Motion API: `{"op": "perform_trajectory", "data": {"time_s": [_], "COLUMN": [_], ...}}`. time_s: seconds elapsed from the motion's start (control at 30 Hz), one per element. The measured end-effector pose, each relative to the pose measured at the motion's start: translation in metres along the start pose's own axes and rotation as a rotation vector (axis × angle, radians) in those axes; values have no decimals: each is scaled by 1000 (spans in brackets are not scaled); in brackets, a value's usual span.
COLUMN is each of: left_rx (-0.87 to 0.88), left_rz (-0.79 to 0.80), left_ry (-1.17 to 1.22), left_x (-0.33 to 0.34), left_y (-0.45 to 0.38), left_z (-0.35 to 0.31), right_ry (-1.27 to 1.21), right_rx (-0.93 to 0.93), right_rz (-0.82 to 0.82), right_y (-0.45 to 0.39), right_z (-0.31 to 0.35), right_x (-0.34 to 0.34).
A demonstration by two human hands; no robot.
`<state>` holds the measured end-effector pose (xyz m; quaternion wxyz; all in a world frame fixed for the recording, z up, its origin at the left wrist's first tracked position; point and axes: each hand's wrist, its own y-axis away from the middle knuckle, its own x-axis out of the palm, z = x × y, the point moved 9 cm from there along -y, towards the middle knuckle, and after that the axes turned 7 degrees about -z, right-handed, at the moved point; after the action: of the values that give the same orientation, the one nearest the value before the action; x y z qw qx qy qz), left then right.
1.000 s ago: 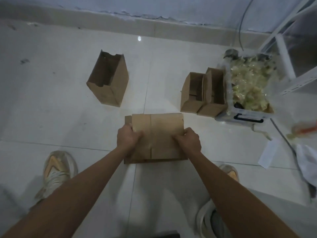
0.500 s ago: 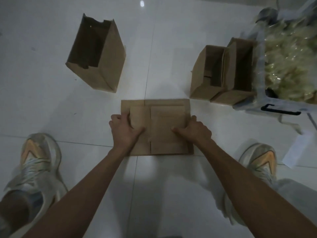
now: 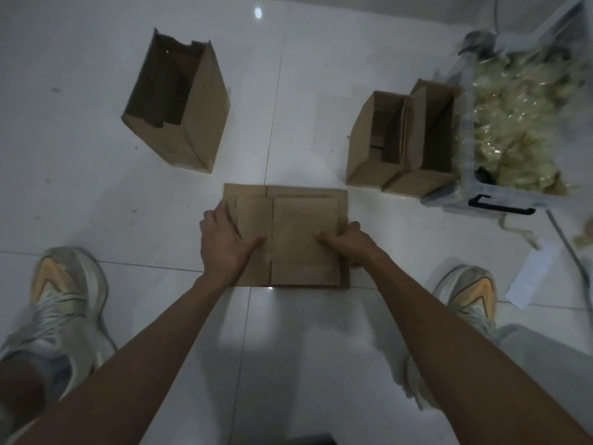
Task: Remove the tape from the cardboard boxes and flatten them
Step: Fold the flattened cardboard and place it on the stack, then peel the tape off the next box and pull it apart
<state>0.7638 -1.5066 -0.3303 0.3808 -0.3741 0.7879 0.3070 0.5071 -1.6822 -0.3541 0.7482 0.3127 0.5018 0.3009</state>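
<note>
A flattened brown cardboard box (image 3: 301, 226) lies on the white tiled floor in front of me, on top of another flat piece of cardboard. My left hand (image 3: 224, 239) presses flat on its left part, fingers spread and thumb pointing right. My right hand (image 3: 349, 244) holds the right edge, thumb on top and fingers curled under the side. A tall open box (image 3: 195, 123) stands at the back left. Two smaller open boxes (image 3: 404, 139) stand side by side at the back right.
A clear plastic bin (image 3: 500, 200) full of crumpled tape stands at the right against the small boxes. A white paper slip (image 3: 529, 277) lies beside my right shoe (image 3: 468, 297). My left shoe (image 3: 64, 300) is at the lower left.
The camera has tilted down and moved closer. My left hand has gone from curled to flat on the cardboard, and the box lies flatter than a second ago.
</note>
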Motion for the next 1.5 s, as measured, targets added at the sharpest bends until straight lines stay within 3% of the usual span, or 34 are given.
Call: {"op": "perform_trajectory", "data": {"time_s": [0.07,0.23,0.3,0.53,0.67,0.8,0.97,1.23,1.3,1.5], "left_rx": [33,206,289,401,438,496,529,791,836,1003], "left_rz": [-10,-50,-69,12,29,7,-12,-129,-85,-128], "left_ry": [-5,-63,-117,-200,-180,-136,-41,13,40,-168], "left_x": [-6,-24,-29,-18,-25,-62,-141,-289,-310,-370], "left_y": [4,10,12,21,27,38,44,96,109,129], "left_z": [-8,-50,-71,-112,-127,-164,-218,-261,-259,-265], "right_ry": [61,313,350,474,378,219,-356,-762,-677,-57], "right_rx": [-56,-434,-512,-314,-435,-487,-481,-285,-326,-698], "right_rz": [-38,-691,-782,-589,-776,-815,-492,142,110,-428], "right_y": [9,59,72,25,47,97,190,308,339,424], "right_z": [4,57,79,80,101,133,155,144,138,144], "right_x": [-14,-109,-136,-141,-163,-207,-246,-234,-232,-229]}}
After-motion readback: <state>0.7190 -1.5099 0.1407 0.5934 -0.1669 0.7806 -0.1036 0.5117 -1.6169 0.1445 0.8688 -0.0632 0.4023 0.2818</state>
